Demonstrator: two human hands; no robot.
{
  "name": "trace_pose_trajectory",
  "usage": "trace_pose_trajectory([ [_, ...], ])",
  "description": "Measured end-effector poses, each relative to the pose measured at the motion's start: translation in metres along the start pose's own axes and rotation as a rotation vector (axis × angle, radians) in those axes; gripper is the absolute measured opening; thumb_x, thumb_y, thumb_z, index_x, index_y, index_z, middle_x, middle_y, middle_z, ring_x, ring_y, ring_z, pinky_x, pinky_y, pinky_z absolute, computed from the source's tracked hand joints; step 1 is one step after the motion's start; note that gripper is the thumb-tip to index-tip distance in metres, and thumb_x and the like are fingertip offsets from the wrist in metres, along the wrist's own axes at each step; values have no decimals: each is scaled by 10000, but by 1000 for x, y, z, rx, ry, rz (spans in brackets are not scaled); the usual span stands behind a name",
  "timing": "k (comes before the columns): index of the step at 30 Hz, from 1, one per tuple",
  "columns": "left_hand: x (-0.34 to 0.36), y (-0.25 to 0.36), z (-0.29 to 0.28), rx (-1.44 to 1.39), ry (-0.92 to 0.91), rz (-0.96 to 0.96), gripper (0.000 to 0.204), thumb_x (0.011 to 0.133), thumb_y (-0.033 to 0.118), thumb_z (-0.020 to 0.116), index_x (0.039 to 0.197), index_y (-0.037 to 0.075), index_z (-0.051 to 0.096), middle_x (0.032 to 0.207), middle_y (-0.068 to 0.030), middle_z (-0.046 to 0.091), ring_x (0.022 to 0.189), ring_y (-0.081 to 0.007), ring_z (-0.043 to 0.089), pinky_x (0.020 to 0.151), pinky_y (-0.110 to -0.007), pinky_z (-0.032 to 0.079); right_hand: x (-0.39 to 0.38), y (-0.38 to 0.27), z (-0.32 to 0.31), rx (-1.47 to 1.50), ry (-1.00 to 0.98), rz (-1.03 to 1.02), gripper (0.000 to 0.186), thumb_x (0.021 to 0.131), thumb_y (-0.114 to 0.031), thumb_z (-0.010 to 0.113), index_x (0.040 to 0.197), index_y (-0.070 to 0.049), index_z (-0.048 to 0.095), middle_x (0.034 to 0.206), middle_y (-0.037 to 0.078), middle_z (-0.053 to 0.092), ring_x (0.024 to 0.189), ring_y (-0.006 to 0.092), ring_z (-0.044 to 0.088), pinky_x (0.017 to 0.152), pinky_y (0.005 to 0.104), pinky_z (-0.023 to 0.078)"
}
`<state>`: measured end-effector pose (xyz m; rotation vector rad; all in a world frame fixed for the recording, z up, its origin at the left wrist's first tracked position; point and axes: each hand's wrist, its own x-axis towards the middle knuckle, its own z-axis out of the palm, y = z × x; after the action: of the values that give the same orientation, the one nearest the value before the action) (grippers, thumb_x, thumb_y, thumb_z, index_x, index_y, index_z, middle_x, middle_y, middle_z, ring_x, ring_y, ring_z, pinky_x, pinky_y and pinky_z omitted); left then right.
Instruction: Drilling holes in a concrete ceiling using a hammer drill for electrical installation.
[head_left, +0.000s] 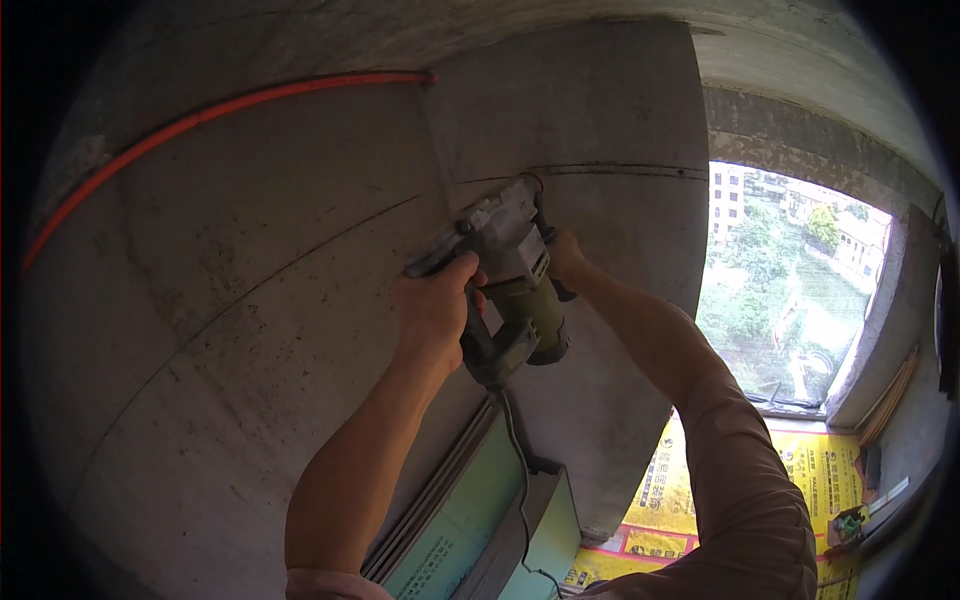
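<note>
Overhead, an orange-red pipe (200,117) runs along the top of the bare grey wall (270,330), and below it a dark line (290,262) crosses the concrete, doubling toward the right. Over on the right, a window opening (790,285) looks out on trees and pale buildings, with yellow printed sheeting (665,485) spread below it and thin strips (890,395) leaning beside it. Down low, green-faced boards (450,515) lean in a stack against the wall, right under the work; the power cord (523,480) hangs down past them.

The power tool (535,305), grey-headed with an olive body, is held up before the wall, its head over the dark line; I can't tell whether it touches the concrete. Both arms reach upward. The left hand (435,310) is wrapped round the rear handle, thumb uppermost. The right hand (567,262) is closed on the side handle, its fingers partly hidden behind the tool.
</note>
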<state>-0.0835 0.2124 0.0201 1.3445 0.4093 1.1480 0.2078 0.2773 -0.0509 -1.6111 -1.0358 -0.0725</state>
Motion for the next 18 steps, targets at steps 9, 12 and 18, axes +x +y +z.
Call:
trace_pose_trajectory([
  [9, 2, 8, 5, 20, 27, -43, 77, 827, 62, 626, 817, -14, 618, 699, -89, 604, 542, -169, 532, 500, -324, 429, 5, 5, 0, -16, -114, 29, 265, 749, -168, 745, 912, 25, 666, 803, 198, 709, 732, 289, 723, 634, 409, 555],
  [12, -3, 10, 5, 7, 33, -67, 96, 839, 82, 627, 826, -13, 619, 703, -91, 604, 544, -171, 532, 504, -330, 432, -4, -2, -9, 29, -121, 72, 246, 758, -144, 716, 894, 52, 655, 774, 204, 701, 677, 279, 716, 604, 409, 551],
  [18, 2, 8, 1, 12, 40, -99, 121, 886, 156, 642, 887, 40, 605, 729, -74, 613, 579, -158, 554, 529, -329, 463, -3, -4, -13, -155, -106, 5, 180, 786, -103, 632, 872, 52, 661, 719, 196, 686, 636, 277, 705, 571, 398, 543],
])
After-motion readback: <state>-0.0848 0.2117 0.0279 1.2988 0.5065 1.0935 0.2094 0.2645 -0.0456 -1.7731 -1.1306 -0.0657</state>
